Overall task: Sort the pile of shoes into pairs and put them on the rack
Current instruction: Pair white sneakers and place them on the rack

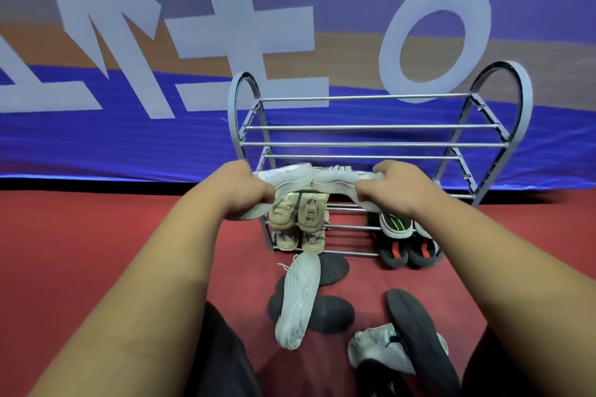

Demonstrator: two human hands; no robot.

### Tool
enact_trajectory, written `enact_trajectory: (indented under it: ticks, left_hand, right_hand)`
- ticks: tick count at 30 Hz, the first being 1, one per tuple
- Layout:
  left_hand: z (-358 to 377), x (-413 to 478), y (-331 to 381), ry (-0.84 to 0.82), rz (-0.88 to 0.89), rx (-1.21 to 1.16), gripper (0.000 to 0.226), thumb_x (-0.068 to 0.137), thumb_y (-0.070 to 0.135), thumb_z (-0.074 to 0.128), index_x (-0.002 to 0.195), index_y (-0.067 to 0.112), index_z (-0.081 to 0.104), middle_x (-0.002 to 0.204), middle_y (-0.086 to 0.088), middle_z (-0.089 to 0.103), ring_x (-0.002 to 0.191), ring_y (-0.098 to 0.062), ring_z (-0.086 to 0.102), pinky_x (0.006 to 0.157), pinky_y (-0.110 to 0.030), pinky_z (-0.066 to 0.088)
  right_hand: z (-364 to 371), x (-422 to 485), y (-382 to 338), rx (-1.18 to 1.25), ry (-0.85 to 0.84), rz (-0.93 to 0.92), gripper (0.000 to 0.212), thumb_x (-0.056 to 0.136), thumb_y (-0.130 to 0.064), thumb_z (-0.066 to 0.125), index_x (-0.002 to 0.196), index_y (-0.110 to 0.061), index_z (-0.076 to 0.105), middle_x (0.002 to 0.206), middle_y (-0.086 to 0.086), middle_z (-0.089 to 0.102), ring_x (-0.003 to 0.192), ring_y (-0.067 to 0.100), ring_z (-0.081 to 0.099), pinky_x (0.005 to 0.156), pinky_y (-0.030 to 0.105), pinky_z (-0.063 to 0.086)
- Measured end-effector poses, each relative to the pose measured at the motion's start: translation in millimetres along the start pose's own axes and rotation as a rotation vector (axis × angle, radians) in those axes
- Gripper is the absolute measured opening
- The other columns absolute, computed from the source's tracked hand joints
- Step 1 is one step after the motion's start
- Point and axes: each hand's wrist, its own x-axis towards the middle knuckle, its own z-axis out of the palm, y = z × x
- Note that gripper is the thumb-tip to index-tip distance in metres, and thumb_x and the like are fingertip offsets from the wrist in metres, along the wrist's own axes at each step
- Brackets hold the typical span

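Left hand (240, 192) fingers curled, clamped round heel of white sneaker (287, 179); right hand (392, 188) likewise gripping second white sneaker (338, 180). Two held side by side, touching, between hands, in front of grey metal tube shoe rack (371, 127). Below hands, on lower rack bars: beige pair (298, 213), black pair with green stripes (398, 226). Nearer than hands, on red carpet (80, 251): loose white lace-up sneaker (298, 303), dark grey shoes (416, 332), grey-white sneaker (377, 348).
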Motion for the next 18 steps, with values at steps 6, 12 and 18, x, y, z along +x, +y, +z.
enact_trajectory:
  ticks: [6, 12, 18]
  left_hand:
    - [27.2, 25.2, 5.4, 0.163, 0.006, -0.08, 0.041, 0.083, 0.037, 0.073, 0.106, 0.007, 0.056, 0.102, -0.011, 0.062, 0.075, -0.021, 0.057, 0.059, -0.031, 0.045]
    - [52.2, 76.1, 12.1, 0.263, 0.0, -0.205, 0.057, 0.082, 0.044, 0.071, 0.116, 0.001, 0.055, 0.117, -0.018, 0.062, 0.095, -0.034, 0.064, 0.066, -0.035, 0.047]
    - [77.2, 121.0, 18.9, 0.389, -0.006, -0.101, 0.071, 0.091, 0.048, 0.071, 0.136, -0.002, 0.048, 0.139, -0.02, 0.049, 0.13, -0.039, 0.048, 0.108, -0.049, 0.046]
  right_hand:
    - [32.1, 29.5, -2.6, 0.085, 0.098, -0.041, 0.038, 0.077, -0.047, 0.072, 0.101, -0.018, 0.063, 0.093, 0.0, 0.068, 0.084, 0.022, 0.063, 0.065, 0.033, 0.044]
    - [66.6, 62.9, -18.4, 0.214, 0.175, 0.027, 0.06, 0.066, -0.064, 0.064, 0.107, -0.021, 0.061, 0.103, 0.001, 0.07, 0.099, 0.031, 0.064, 0.084, 0.04, 0.055]
    - [107.3, 103.6, -31.4, 0.313, 0.233, 0.073, 0.063, 0.069, -0.056, 0.067, 0.116, -0.014, 0.062, 0.111, 0.01, 0.07, 0.107, 0.037, 0.063, 0.086, 0.038, 0.05]
